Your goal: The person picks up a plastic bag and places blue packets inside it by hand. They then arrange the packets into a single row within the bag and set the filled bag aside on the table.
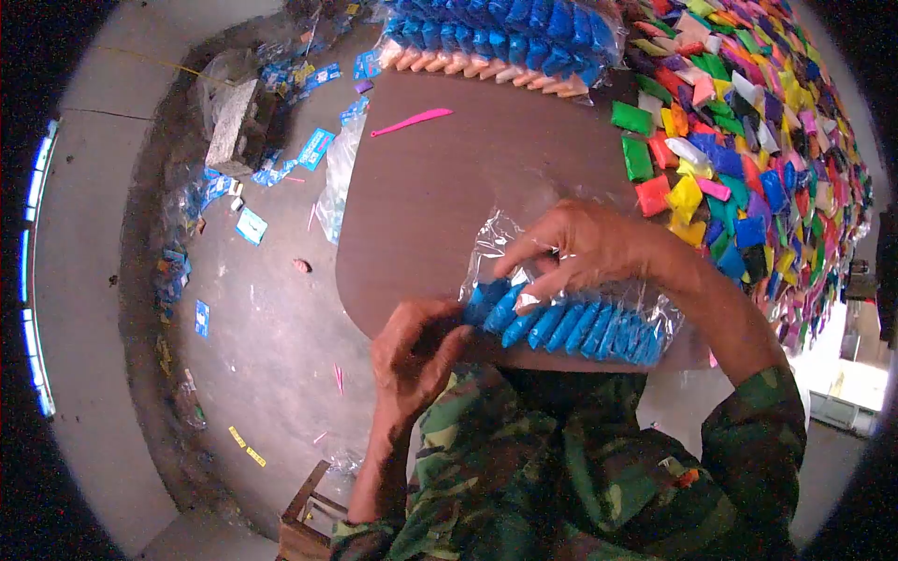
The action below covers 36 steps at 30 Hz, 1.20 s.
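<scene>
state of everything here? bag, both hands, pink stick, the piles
clear plastic bag of blue sticks: filled in a row, loose end crumpled
left hand: fingers closed on bag's end
right hand: fingers pinching bag's top
pink plastic stick: lying flat, untouched, on brown table
heap of multicoloured small packets: loose, piled

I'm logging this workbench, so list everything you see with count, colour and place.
clear bag: one, transparent, row of blue pieces inside, table's near edge
bagged stack: one, blue over pale pieces, table's far edge
small packets: heap, too many to count, mixed colours, table's right side
stick tool: one, pink, on the table, far left
table: one, brown, centre
wrappers: many, blue, scattered on the floor, left
block: one, grey, floor, upper left
left hand: one, grips the clear bag's left end
right hand: one, fingers pinch the clear bag's top
</scene>
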Motion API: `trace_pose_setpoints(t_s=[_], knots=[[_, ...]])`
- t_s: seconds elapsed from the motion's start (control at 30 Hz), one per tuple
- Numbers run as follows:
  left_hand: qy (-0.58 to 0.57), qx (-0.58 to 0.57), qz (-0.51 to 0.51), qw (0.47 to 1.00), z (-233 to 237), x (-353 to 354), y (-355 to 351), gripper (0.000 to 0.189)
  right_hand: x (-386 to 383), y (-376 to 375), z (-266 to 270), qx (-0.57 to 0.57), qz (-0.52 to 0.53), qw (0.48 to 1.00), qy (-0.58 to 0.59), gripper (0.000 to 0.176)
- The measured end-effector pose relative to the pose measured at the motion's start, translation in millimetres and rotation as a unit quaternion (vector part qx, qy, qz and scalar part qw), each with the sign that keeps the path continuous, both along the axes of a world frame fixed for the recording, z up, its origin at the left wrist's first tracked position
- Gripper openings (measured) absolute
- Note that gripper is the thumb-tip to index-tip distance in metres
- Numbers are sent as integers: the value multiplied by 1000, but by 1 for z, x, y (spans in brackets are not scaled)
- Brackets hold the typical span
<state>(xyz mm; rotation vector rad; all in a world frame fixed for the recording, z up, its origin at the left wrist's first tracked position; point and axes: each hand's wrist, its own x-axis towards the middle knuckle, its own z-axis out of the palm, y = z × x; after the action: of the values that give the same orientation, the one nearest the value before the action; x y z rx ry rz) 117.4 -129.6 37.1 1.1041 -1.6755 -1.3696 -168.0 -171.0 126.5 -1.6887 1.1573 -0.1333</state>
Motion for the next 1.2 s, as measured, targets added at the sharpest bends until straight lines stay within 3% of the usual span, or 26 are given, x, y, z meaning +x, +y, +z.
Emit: trace_pose_setpoints(t_s=[0.1, 0.2, 0.4, 0.5, 0.6, 0.7, 0.77, 0.9, 1.1, 1.2], knots=[[-16, -13, -6, 1000, 2, 1, -2, 23, 1, 0, -18, -130, 40, 990, -38, 37], [-9, -30, -9, 999, 0, 1, -2, 22, 3, -3, -29, -152, 55, 983, -90, 33], [5, 8, -4, 1000, 2, 0, -1, 20, 19, -2, 2, -6, 7, 1000, -16, 30], [-2, 8, -8, 1000, 2, 0, -1, 19, 18, 3, -28, -92, 18, 988, -119, 22], [58, 93, 9, 994, 6, 1, 2, 19, 17, 7, -26, -92, 1, 989, -117, 17], [35, 85, 15, 996, 11, 1, 0, 19, 12, 10, -29, -111, 1, 983, -145, 14], [54, 99, 18, 993, 13, 0, 1, 20, 12, 15, -21, -67, -35, 986, -149, 13], [72, 119, 14, 990, 14, 1, -1, 22, 5, 14, -34, -77, -29, 974, -210, 12], [60, 124, -10, 990, 15, 2, -3, 21, 10, 9, -35, -83, -1, 988, -134, 12], [32, 94, -6, 995, 12, 1, -3, 20, 11, 2, -42, -88, 18, 977, -195, 20]])
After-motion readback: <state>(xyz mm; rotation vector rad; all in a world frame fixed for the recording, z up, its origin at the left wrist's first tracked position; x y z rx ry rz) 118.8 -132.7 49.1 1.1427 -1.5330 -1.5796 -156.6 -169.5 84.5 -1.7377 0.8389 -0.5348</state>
